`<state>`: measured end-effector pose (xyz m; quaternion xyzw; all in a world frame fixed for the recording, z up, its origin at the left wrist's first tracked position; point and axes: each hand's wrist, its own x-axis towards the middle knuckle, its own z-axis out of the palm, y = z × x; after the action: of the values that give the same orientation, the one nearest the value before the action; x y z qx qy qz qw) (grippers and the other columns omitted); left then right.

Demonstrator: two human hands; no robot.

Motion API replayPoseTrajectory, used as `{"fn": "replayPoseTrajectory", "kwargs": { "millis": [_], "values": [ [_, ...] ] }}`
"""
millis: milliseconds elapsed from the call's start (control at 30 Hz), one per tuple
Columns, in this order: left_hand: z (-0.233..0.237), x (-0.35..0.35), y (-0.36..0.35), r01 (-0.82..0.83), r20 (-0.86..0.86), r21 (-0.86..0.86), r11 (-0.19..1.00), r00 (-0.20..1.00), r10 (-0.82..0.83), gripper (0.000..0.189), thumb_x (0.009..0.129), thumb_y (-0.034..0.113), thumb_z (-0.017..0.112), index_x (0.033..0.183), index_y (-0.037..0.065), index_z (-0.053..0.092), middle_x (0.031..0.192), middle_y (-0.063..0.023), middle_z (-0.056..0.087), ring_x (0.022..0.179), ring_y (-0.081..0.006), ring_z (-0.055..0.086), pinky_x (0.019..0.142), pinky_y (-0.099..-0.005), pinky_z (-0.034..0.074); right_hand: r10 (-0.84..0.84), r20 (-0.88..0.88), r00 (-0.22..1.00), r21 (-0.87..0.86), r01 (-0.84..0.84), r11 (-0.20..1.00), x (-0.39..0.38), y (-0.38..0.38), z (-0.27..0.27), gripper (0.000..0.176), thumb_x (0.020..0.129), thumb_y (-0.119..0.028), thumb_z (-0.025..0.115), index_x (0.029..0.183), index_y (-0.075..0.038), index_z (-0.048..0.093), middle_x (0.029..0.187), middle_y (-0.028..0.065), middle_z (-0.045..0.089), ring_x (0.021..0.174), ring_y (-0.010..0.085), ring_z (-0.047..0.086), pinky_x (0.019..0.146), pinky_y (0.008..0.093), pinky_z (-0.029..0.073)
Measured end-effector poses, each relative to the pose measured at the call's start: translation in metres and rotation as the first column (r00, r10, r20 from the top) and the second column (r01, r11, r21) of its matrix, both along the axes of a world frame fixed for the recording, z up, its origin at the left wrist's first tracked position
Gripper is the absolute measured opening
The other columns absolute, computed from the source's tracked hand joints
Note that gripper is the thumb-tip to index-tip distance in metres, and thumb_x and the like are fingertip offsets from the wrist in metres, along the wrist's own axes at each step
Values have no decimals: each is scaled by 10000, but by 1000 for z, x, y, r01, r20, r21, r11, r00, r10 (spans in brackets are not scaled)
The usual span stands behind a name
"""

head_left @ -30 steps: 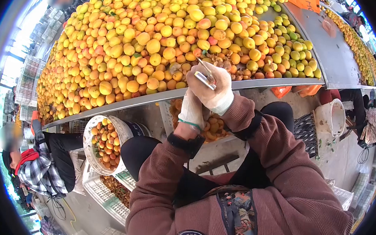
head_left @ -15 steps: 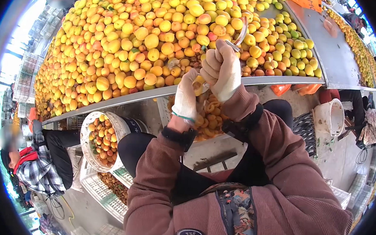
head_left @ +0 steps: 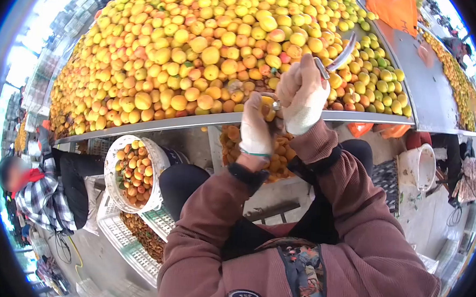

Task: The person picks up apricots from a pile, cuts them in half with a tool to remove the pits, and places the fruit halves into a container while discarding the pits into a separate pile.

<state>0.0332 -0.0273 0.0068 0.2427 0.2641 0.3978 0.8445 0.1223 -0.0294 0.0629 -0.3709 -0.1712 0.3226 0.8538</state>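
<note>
My right hand (head_left: 304, 98), in a pale work glove, is wrapped round a plier-like metal tool (head_left: 342, 56). One curved end sticks out above the fist, and a small metal tip shows below it. Close beside it, my gloved left hand (head_left: 255, 129) pinches an apricot (head_left: 269, 114) against that lower tip. How far the tip goes into the fruit is hidden by my fingers. Both hands are over the near edge of a table heaped with whole apricots (head_left: 162, 53). Beneath them, opened apricot pieces (head_left: 280, 156) fill a container between my knees.
A metal table rim (head_left: 142, 127) runs across in front of me. On my left, a white bucket (head_left: 110, 171) of apricots stands on a white crate (head_left: 116, 233) holding brown pits. A seated person (head_left: 41, 197) is farther left. Another white bucket (head_left: 417, 163) stands at right.
Both hands have shifted right in the view, still close together. The tool's curved end has swung outward to the right and now shows more fully. The view has also shifted slightly.
</note>
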Motion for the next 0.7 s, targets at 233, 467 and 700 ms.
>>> {"fn": "replayPoseTrajectory", "kwargs": {
  "millis": [233, 467, 700],
  "values": [
    [-17, 14, 7, -381, -186, 199, 903, 890, 417, 350, 979, 377, 495, 833, 63, 547, 760, 8, 470, 706, -99, 413, 627, -287, 377, -98, 76, 992, -30, 100, 995, -30, 13, 10, 425, 988, -246, 522, 601, -143, 379, 454, -37, 299, 343, 92, 245, 348, 284, 167],
    [-7, -11, 12, -233, -187, 16, 972, 955, 232, 332, 942, 421, 540, 930, 94, 598, 807, -5, 530, 772, -117, 494, 671, -293, 427, -44, 72, 996, -2, 44, 999, -49, 7, 18, 452, 985, -260, 531, 596, -139, 334, 484, -46, 263, 380, 77, 201, 379, 274, 145],
    [37, -39, 14, 85, -100, -327, 941, 987, -124, 318, 945, 452, 442, 809, 199, 578, 557, 39, 508, 362, -130, 419, 329, -256, 288, 280, -5, 960, 124, -277, 953, -51, 7, -8, 280, 970, -164, 536, 707, -127, 450, 552, -43, 357, 454, 73, 325, 422, 256, 220]
  ]
}}
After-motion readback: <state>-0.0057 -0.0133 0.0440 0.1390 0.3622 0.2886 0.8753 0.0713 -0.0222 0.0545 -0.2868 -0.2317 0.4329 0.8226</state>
